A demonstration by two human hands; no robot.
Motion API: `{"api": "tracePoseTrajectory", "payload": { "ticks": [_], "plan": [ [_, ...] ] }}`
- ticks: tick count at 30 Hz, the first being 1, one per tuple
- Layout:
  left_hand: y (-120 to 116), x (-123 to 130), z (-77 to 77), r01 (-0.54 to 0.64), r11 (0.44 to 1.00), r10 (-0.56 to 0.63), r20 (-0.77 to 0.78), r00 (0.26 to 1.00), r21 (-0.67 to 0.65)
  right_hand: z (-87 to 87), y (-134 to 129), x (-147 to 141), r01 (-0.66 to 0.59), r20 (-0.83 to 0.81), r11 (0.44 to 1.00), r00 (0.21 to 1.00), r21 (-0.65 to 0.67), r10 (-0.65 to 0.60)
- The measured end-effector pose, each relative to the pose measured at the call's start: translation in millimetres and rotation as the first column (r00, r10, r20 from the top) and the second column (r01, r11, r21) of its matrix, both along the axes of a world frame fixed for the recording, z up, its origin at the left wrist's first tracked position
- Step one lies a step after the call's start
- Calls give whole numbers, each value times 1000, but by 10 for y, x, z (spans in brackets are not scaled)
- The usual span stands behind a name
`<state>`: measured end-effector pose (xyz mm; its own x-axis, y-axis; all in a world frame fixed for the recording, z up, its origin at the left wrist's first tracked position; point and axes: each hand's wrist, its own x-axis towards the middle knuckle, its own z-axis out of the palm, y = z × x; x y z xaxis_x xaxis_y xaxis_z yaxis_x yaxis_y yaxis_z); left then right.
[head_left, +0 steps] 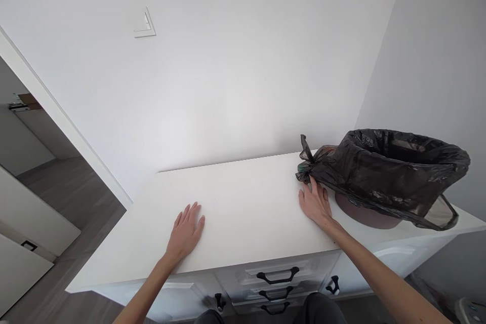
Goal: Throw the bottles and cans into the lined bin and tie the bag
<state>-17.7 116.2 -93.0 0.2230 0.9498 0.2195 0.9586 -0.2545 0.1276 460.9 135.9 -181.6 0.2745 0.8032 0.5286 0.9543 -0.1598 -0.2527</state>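
My left hand (186,230) lies palm down on the white cabinet top (243,202), its fingers stretched out and holding nothing. Farther right, my right hand (315,201) rests on the same surface with fingers apart. Its fingertips reach the knotted end (305,167) of a black plastic garbage bag and seem to touch it. A bit of green shows through the knot. The black garbage bag (379,179) lines a mauve trash can (366,213), folded over the rim and covering most of it. A loose bag loop hangs at the right.
Behind the cabinet top rises a white wall with a switch plate (146,25). Black drawer handles (278,276) stick out at the front edge. A doorway (56,162) opens at the left. Part of a shoe (471,310) shows on the floor at lower right.
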Motion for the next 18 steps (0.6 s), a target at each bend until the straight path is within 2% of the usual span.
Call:
{"api": "tracePoseTrajectory", "payload": {
  "ticks": [5,12,18],
  "plan": [
    [4,-11,-11,6,1000,-6,7,1000,26,11,-4,5,-38,-20,999,999,-13,38],
    [-3,6,4,-6,1000,6,1,1000,-2,106,-54,-32,-55,-26,996,998,-68,53],
    [-8,14,7,-12,1000,12,5,1000,-6,163,-100,-49,-118,-50,991,992,-69,114]
  ]
}}
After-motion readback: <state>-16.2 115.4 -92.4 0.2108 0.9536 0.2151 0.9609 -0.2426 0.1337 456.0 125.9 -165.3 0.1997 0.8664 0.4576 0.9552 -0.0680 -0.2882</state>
